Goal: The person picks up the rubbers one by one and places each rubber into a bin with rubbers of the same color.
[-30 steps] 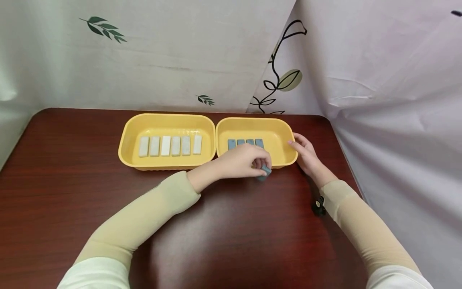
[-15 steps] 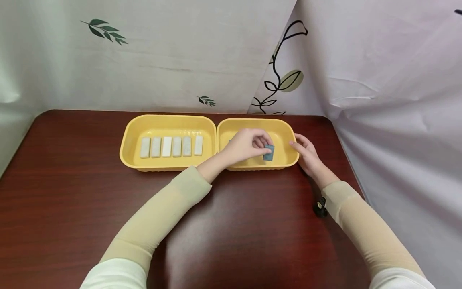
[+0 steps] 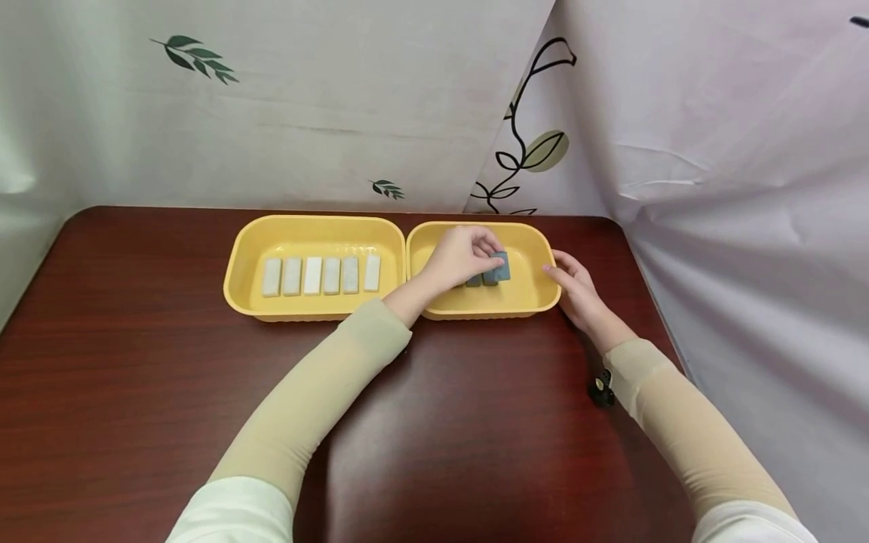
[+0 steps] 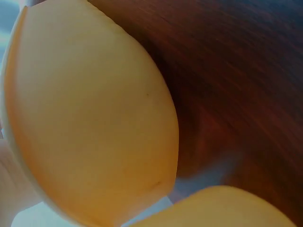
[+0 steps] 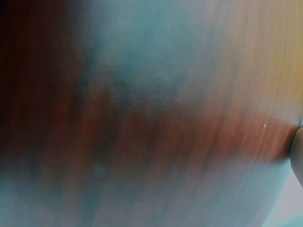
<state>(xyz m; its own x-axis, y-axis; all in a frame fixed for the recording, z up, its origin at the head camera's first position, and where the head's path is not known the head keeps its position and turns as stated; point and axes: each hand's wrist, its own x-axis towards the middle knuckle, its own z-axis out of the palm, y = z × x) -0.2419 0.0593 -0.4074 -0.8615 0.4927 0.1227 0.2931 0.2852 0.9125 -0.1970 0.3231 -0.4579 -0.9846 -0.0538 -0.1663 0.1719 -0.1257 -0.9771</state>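
Observation:
In the head view my left hand (image 3: 460, 258) is over the right yellow tub (image 3: 529, 300), pinching a small flat blue-grey block (image 3: 502, 265) between thumb and fingertips. The block is tilted up, just right of the last of several matching blocks (image 3: 474, 281), which lie in the tub partly hidden by the hand. My right hand (image 3: 581, 292) holds the tub's right end, thumb over the rim and fingers outside. In the left wrist view a yellow tub's outer wall (image 4: 94, 109) fills much of the picture; the block is not visible there.
The left yellow tub (image 3: 247, 302) touches the right one and holds a row of several white and grey blocks (image 3: 312, 276). Both stand on a dark red wooden table (image 3: 448, 437). A small black object (image 3: 600, 388) is by my right wrist. Printed curtains (image 3: 305, 113) surround the table.
My left hand has carried the blue-grey block from above the table's front part, over the right tub's near rim, down beside the blocks inside. My right hand has stayed on the tub.

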